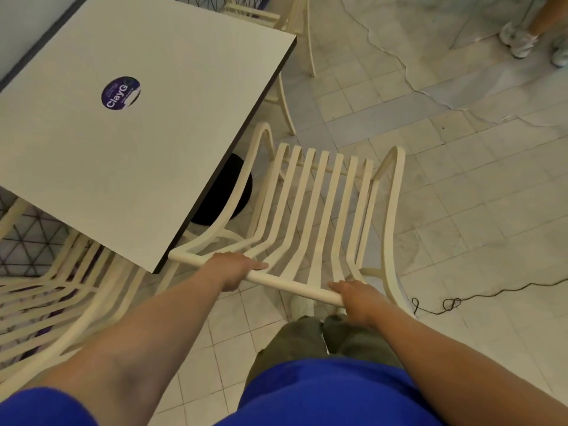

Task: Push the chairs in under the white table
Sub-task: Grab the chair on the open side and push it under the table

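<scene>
Left hand [236, 270] and right hand [356, 299] grip the top rail [295, 285] of the slatted chair [325, 195], fingers [259, 265] curled round it, tips hidden. The chair stands beside the white desk [138, 142], the rail's left end hidden under its corner.

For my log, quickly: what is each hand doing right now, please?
Left hand: holding the chair's top rail, fingers curled over it.
Right hand: holding the same rail.

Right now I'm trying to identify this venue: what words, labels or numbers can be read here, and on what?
"ClayG": on the round purple sticker on the white table.
Smaller print on the same sticker: too small to read.
The chair: no text visible.
</scene>
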